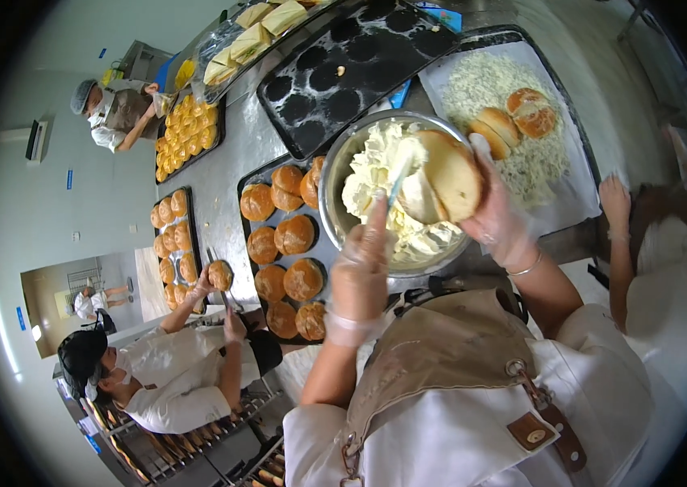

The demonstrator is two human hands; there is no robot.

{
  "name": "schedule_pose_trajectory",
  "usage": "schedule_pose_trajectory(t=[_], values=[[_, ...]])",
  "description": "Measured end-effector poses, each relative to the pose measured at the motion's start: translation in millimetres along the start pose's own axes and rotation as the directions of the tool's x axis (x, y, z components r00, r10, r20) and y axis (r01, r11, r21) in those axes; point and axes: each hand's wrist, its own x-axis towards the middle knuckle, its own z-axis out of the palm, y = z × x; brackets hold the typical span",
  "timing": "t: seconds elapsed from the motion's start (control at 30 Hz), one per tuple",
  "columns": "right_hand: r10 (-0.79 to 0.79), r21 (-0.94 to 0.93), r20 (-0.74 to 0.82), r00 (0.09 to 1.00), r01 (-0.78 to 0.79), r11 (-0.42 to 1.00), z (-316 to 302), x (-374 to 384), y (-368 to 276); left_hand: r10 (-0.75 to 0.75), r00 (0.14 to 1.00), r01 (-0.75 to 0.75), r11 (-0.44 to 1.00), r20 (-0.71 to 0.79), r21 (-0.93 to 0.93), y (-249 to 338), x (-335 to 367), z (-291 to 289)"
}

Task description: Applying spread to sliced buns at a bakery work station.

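Over a metal bowl (329, 203) of pale yellow cream (368, 174), my gloved right hand (502, 215) holds a split bun (450, 174) with its cut face showing. My gloved left hand (364, 260) is closed round a spreading knife (399, 183), most of its handle hidden in the fingers. The blade, smeared with cream, touches the cream at the bun's left side. On the tray (587, 154) at the right, two filled buns (514, 122) lie on a bed of white shreds (481, 77).
Left of the bowl stands a tray of buns (283, 239). Behind it lies a dark moulded baking pan (311, 101). A co-worker (173, 373) at the left cuts a bun (219, 276); another person (116, 114) works farther back. A third person's arm (615, 211) reaches in at the right.
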Motion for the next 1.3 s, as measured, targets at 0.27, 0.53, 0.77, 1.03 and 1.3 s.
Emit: schedule_pose_trajectory(t=[0.27,0.53,0.77,1.03,1.3], values=[[-0.251,-0.107,0.176,0.952,0.272,0.956,16.5,15.5,15.8,-0.073,0.932,-0.157,0.802,0.355,0.576,39.6,-28.1,-5.4],[-0.429,-0.617,0.497,0.754,0.655,0.437,-6.6,19.9,22.9,-0.512,0.77,0.637,0.598,0.38,-0.486,63.7,3.0,-20.6],[-0.37,-0.701,0.426,0.826,0.559,0.442,25.5,8.1,13.3,-0.387,0.612,0.79,0.268,0.69,-0.55,40.8,-22.2,-19.0],[-0.337,-0.703,0.393,0.856,0.516,0.49,3.9,0.3,13.4,-0.098,0.975,0.058,0.978,0.2,0.199,23.8,-7.0,-61.2],[-0.094,-0.185,0.321,0.942,0.16,0.97,9.6,-21.4,21.4,0.252,0.874,-0.452,0.735,0.416,0.505,23.0,36.1,-76.0]])
